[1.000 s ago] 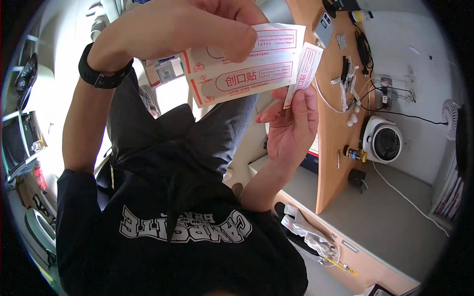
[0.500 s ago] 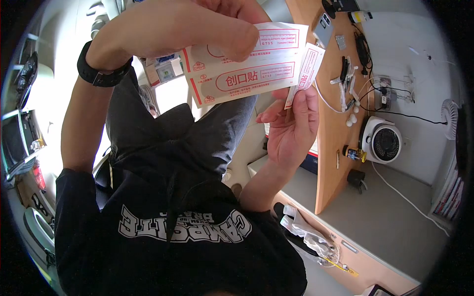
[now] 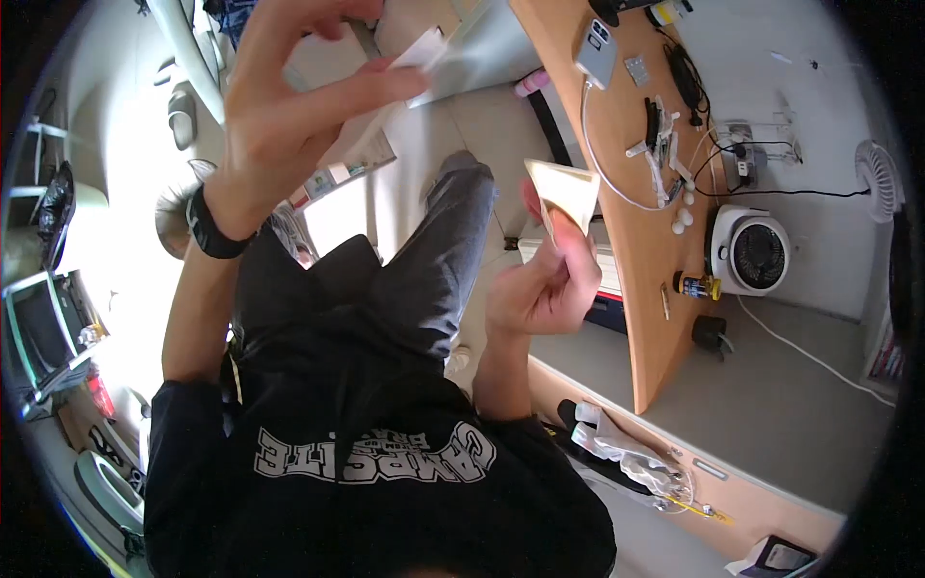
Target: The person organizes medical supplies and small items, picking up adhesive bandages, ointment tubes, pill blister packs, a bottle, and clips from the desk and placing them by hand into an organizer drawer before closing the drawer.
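Observation:
My left hand (image 3: pixel 279 125), with a dark band on its wrist, is raised at the upper left. Its thumb and fingers hold white bandage wrappers (image 3: pixel 420 50), blurred and seen nearly edge-on. My right hand (image 3: pixel 554 284) is closed near the desk's edge. Between its thumb and fingers stands a small cream-coloured adhesive bandage wrapper (image 3: pixel 567 189), its plain side showing. The hands are well apart, both above my legs and the floor.
A wooden desk (image 3: pixel 647 337) runs along the right, bearing a phone (image 3: pixel 596 56) on a white cable, a pill blister (image 3: pixel 637 70), a small yellow-and-black bottle (image 3: pixel 696 286) and a white fan (image 3: pixel 753 249). A clear plastic bag (image 3: pixel 631 455) hangs below it.
My left hand has moved left, away from my right hand, turning the printed wrappers nearly edge-on. My right hand has moved slightly down and turned its wrapper's plain side to view.

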Motion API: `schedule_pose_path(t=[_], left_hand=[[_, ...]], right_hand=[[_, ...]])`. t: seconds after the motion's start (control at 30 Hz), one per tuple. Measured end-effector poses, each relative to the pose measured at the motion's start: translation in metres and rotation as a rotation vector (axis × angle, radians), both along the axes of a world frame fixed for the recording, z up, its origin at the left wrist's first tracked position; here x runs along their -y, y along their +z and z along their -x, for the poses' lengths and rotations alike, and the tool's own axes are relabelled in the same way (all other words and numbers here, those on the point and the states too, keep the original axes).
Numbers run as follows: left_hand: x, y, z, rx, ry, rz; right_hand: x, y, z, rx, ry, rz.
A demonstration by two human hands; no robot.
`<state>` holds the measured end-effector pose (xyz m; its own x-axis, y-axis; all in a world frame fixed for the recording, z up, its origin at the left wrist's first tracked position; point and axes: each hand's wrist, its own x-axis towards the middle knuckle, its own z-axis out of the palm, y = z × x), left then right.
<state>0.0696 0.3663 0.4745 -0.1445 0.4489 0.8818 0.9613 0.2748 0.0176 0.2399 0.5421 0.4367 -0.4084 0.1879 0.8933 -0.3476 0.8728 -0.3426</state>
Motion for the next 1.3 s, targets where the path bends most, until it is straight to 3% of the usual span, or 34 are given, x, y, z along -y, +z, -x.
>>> schedule_pose_path(t=[0.13,0.4,1.0,1.1,1.13,1.23,1.3], left_hand=[[0.004,-0.015,0.006,0.344,-0.365,-0.238],[0.001,-0.018,-0.001,0.937,-0.714,-0.443],[0.011,-0.014,0.007,0.905,-0.810,-0.423],[0.005,-0.019,0.009,0.844,-0.742,-0.471],[0.005,-0.018,0.010,0.957,-0.739,-0.489],[0.000,-0.008,-0.006,1.242,-0.746,-0.554],[0.005,-0.010,0.000,1.340,-0.673,-0.351]], right_hand=[[-0.001,-0.005,-0.003,0.065,0.025,0.102],[0.002,-0.011,-0.001,0.099,0.028,0.127],[0.006,-0.008,0.003,0.061,0.047,0.114],[0.007,-0.008,0.005,0.064,0.089,0.149],[0.008,-0.007,0.006,0.063,0.104,0.168],[0.021,0.006,0.008,0.151,0.188,0.628],[0.018,0.015,0.007,0.253,0.370,1.013]])
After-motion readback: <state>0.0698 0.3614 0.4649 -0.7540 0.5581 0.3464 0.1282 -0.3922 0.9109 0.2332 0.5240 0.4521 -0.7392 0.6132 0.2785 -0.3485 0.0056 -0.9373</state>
